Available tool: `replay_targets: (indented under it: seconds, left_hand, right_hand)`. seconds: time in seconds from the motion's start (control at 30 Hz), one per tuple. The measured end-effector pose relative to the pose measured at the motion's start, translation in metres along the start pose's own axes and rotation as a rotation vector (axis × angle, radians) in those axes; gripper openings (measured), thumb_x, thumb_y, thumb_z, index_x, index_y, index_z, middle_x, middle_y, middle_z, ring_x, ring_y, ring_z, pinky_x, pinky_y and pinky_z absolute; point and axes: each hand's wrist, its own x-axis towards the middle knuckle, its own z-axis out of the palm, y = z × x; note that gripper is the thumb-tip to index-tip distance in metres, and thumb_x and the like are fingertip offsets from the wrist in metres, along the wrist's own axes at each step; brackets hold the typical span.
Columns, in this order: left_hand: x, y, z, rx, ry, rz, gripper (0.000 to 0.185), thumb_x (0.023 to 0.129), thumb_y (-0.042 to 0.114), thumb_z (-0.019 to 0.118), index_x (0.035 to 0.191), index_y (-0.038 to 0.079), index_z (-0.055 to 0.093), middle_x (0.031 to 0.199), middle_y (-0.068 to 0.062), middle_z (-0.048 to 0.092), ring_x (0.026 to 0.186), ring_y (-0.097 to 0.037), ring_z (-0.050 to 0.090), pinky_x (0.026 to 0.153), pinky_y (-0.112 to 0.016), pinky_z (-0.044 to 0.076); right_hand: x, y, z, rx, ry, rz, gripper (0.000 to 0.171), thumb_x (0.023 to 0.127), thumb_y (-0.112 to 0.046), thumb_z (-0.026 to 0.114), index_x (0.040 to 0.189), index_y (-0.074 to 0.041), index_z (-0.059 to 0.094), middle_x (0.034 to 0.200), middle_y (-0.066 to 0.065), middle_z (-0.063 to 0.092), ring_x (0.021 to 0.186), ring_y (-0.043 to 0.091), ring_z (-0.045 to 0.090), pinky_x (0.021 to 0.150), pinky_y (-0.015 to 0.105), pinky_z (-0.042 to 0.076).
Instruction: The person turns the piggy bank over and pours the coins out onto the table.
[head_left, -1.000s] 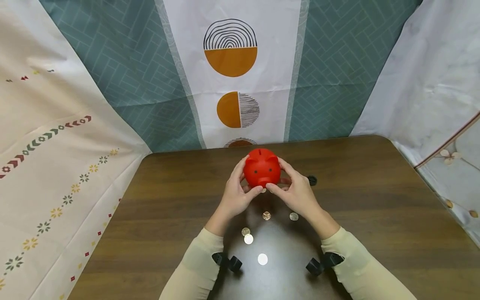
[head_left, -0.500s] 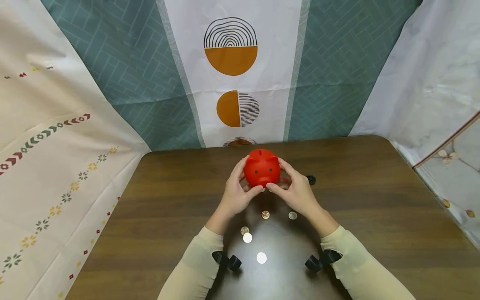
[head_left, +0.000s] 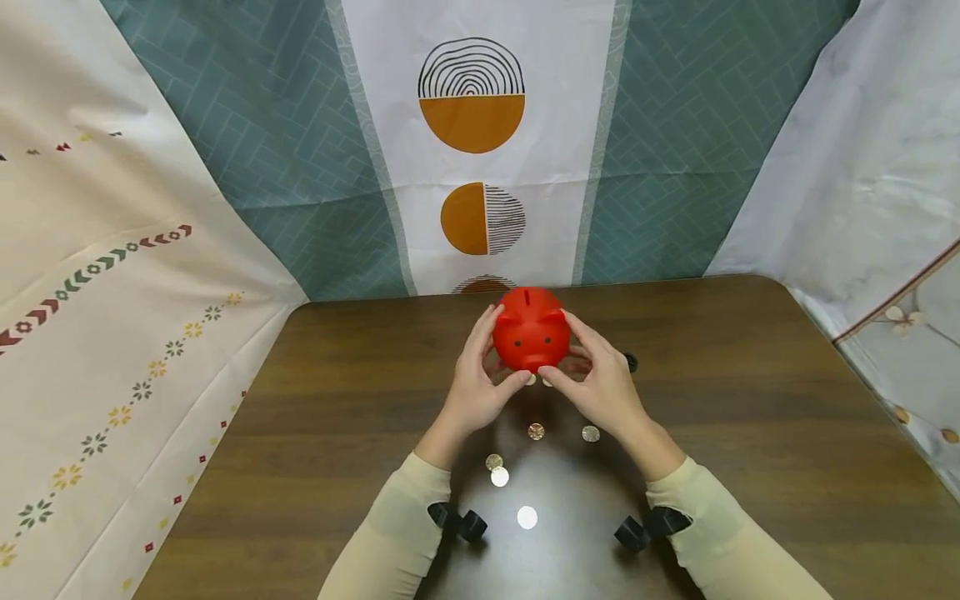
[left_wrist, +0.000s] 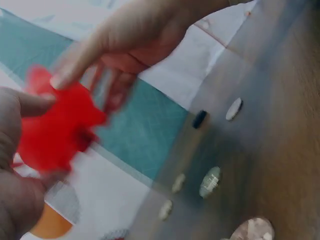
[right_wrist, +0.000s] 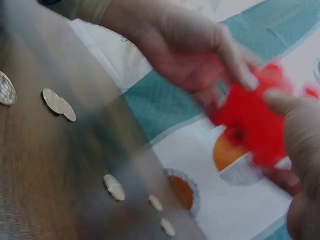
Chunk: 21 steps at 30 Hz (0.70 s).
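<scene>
Both hands hold a red piggy bank in the air above the far half of the table. Its snout faces me and the coin slot shows on top. My left hand grips one side and my right hand the other, thumbs at the front under the snout. In the left wrist view the piggy bank is blurred, with a dark spot on its underside. Several coins lie on the table below, among them a coppery coin, a silvery coin and a shiny coin.
A small black disc lies on the table, partly behind my right hand in the head view. Two coins overlap left of the middle. The brown wooden table ends at hanging cloths behind and on both sides.
The piggy bank has risen slightly and looks a little larger in the head view, both hands still holding it. The coins stay in place on the table; the head view has shifted slightly.
</scene>
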Motion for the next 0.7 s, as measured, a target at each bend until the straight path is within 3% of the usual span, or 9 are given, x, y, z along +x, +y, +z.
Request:
replay_targets:
  seconds: [0.07,0.1,0.17,0.23,0.3,0.57,0.7]
  left_hand:
    - [0.001,0.005,0.001,0.018,0.016,0.086,0.084,0.076,-0.008,0.074,0.148,0.004,0.031,0.156,-0.013,0.020,0.133,-0.033,0.041,0.088,-0.047,0.051]
    - [0.002,0.002,0.001,0.019,0.015,0.081,0.085,0.076,-0.007,0.074,0.148,0.007,0.032,0.156,-0.011,0.020,0.132,-0.031,0.041,0.088,-0.045,0.052]
    - [0.003,0.005,0.000,0.004,-0.011,0.010,0.085,0.077,-0.006,0.074,0.149,0.006,0.031,0.154,-0.013,0.026,0.130,-0.033,0.043,0.086,-0.046,0.053]
    - [0.002,0.010,-0.002,-0.009,-0.045,-0.106,0.084,0.080,-0.004,0.073,0.150,0.006,0.029,0.151,-0.013,0.031,0.126,-0.035,0.046,0.084,-0.047,0.053]
    - [0.002,0.005,-0.002,-0.039,-0.066,-0.186,0.085,0.081,-0.002,0.073,0.151,0.008,0.027,0.149,-0.011,0.034,0.125,-0.035,0.047,0.083,-0.046,0.054]
    - [0.000,0.009,-0.002,-0.033,-0.069,-0.211,0.083,0.081,-0.003,0.073,0.150,0.005,0.026,0.147,-0.013,0.036,0.123,-0.036,0.048,0.082,-0.044,0.055]
    - [0.000,0.015,-0.002,-0.020,-0.044,-0.123,0.082,0.080,-0.004,0.072,0.149,0.002,0.028,0.151,-0.016,0.030,0.126,-0.037,0.047,0.084,-0.047,0.053]
  right_hand:
    - [0.002,-0.015,-0.003,-0.013,0.049,-0.086,0.080,0.072,-0.010,0.085,0.142,-0.013,0.046,0.136,0.009,0.053,0.096,0.025,0.068,0.072,0.035,0.058]
    - [0.003,-0.016,-0.004,-0.012,0.047,-0.084,0.080,0.072,-0.009,0.085,0.142,-0.012,0.046,0.135,0.010,0.053,0.096,0.026,0.068,0.072,0.037,0.058]
    - [0.003,-0.014,-0.004,0.018,0.005,-0.015,0.078,0.074,-0.013,0.084,0.143,-0.013,0.045,0.132,0.011,0.055,0.092,0.027,0.068,0.071,0.036,0.058]
    - [0.001,-0.010,-0.003,0.040,-0.057,0.108,0.076,0.078,-0.019,0.081,0.144,-0.017,0.043,0.129,0.012,0.056,0.089,0.028,0.069,0.068,0.035,0.058]
    - [-0.001,0.005,0.000,0.042,-0.097,0.189,0.077,0.080,-0.028,0.080,0.146,-0.024,0.041,0.129,0.010,0.057,0.088,0.028,0.070,0.068,0.031,0.058]
    - [-0.003,0.003,0.001,0.020,-0.126,0.226,0.078,0.080,-0.031,0.079,0.147,-0.024,0.039,0.131,0.010,0.056,0.092,0.029,0.069,0.069,0.029,0.058]
    - [-0.001,-0.001,0.000,0.016,-0.079,0.146,0.078,0.079,-0.026,0.081,0.146,-0.025,0.041,0.131,0.007,0.056,0.091,0.027,0.070,0.069,0.029,0.057]
